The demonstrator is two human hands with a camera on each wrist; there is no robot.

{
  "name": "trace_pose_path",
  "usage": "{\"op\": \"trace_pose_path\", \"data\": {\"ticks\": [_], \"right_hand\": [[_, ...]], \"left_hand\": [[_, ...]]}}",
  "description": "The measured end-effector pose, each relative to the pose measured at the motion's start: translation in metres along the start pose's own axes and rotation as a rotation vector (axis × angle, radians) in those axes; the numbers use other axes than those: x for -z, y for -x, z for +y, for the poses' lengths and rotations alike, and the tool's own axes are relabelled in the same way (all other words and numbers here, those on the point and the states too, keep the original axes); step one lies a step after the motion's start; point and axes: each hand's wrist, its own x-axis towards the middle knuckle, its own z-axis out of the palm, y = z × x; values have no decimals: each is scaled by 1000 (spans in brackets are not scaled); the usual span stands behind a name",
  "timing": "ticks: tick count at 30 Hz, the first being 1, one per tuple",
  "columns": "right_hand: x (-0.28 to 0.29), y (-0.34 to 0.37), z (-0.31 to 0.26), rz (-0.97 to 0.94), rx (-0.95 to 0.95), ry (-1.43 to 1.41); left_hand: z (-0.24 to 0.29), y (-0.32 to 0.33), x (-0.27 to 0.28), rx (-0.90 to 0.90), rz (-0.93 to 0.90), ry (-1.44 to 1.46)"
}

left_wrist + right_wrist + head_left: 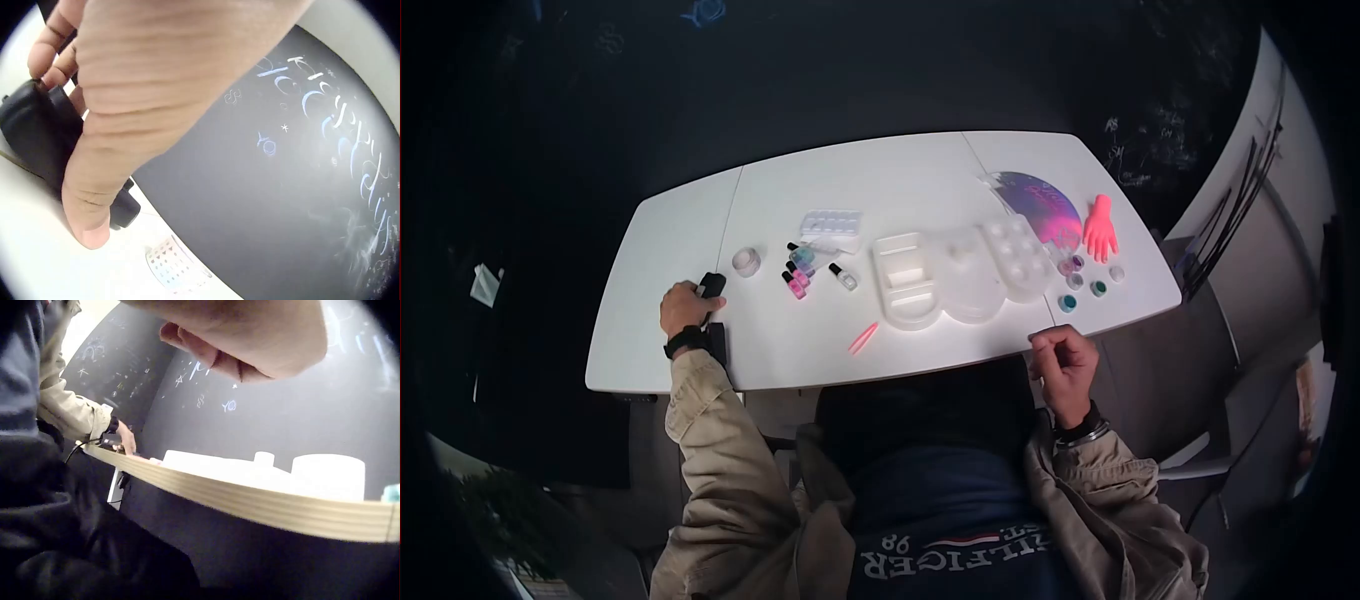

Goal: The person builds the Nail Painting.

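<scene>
At the left end of the table my left hand [683,308] grips a black device [712,286], thumb on one side and fingers on the other. In the left wrist view the device [37,125] shows as a dark, rounded body partly covered by the hand; its kind cannot be told. A second dark block [718,340] lies beside the wrist. The right hand [1065,368] hangs by the front table edge, fingers loosely curled, holding nothing. Nearest to it are the large white moulded tray [975,300] and small jars with teal contents [1068,303].
Nail polish bottles [795,285], a clear-white bottle [843,277], pink tweezers [863,338], a small round tub [746,262] and a white palette [832,223] lie mid-table. A pink model hand [1100,230] and a purple rounded card [1040,205] lie at the right.
</scene>
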Motion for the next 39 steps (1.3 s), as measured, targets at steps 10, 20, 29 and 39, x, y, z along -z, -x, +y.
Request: {"op": "trace_pose_path", "data": {"ticks": [10,20,29,39], "right_hand": [[-9,-74,-64,62,407,62],[17,-94,-94,129,482,58],[46,-90,-112,246,594,52],[59,-98,-108,236,623,-10]], "left_hand": [[95,29,47,-615,195,548],[174,100,27,-1128,107,480],[187,118,-2,-1163,-37,378],[151,86,75,-960,288,551]]}}
